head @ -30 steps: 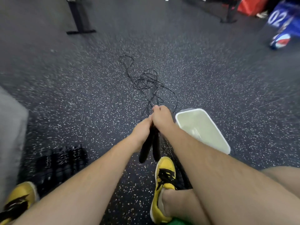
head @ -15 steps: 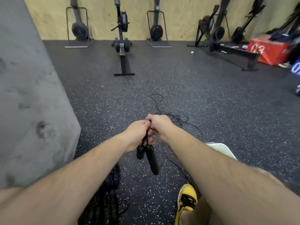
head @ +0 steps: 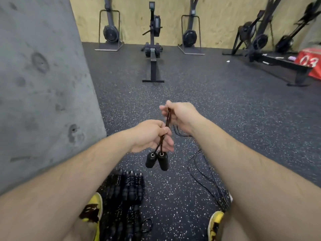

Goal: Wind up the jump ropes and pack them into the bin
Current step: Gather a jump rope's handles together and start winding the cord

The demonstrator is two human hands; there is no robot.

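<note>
2 black foam jump-rope handles [head: 157, 160] dangle side by side below the left hand [head: 151, 135], which pinches their thin dark cords [head: 167, 119]. Higher up, the right hand [head: 180, 115] grips the same cords, fingers curled. Loose black cord [head: 206, 178] trails over the speckled black rubber floor [head: 225, 105] beside a yellow shoe [head: 214, 223].

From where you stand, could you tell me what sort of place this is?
Most likely a gym: rowing machines stand along a plywood wall, the speckled rubber floor is typical of one, and a red numbered box sits far right.
</note>
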